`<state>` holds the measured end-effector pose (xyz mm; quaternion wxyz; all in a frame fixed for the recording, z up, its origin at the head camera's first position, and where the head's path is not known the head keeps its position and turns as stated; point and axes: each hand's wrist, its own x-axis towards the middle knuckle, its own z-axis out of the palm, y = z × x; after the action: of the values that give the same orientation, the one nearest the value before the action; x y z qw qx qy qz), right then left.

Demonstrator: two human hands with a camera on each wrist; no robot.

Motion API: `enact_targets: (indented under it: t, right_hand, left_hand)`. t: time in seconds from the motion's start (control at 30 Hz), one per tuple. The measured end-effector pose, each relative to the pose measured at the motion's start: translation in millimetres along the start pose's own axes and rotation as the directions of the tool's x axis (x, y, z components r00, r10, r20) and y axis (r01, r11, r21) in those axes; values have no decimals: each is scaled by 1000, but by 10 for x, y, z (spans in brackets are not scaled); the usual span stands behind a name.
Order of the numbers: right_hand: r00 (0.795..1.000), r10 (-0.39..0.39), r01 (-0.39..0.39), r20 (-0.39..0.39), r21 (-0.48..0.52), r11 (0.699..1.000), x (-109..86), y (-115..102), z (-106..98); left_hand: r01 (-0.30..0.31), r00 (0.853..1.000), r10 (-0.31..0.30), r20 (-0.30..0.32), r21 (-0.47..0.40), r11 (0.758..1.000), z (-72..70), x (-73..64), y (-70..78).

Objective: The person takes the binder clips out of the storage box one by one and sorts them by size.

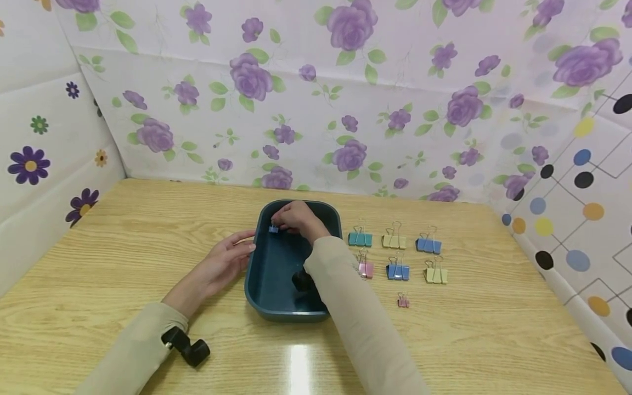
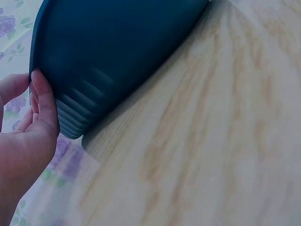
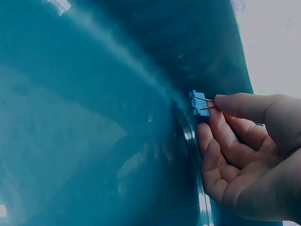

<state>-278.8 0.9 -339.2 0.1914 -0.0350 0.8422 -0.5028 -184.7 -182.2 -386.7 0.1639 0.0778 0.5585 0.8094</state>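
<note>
A dark teal plastic bin stands mid-table. Inside it, at the far left corner, my right hand pinches a small blue binder clip by its wire handles, between thumb and fingertips. The clip hangs close to the inner wall, its body pointing away from the fingers. My left hand is at the bin's left side, thumb at the rim and curled fingers against the outer wall, holding it there.
Right of the bin, binder clips lie in rows: a teal clip, yellow clips, blue clips, a pink clip and a small pink clip. Flowered cloth hangs behind the wooden table.
</note>
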Motion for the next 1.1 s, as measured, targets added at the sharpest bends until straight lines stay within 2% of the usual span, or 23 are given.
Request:
enact_targets:
  t: [0.47, 0.63, 0.9, 1.1]
  right_hand:
    - [997, -39, 36, 60, 46, 998, -62, -181, -123]
    - [996, -62, 62, 69, 3, 998, -136, -295, -199]
    - [992, -105, 108, 67, -41, 993, -245, -338, -425]
    - [989, -133, 136, 66, -44, 990, -303, -242, -638]
  left_hand:
    - [-4, 1000, 4, -4, -12, 1000, 13, 10, -10]
    - [-7, 1000, 6, -8, -18, 1000, 19, 7, -7]
    - [2, 1000, -2, -14, -1, 1000, 17, -3, 2]
    - [-4, 1000, 3, -23, -11, 1000, 22, -5, -5]
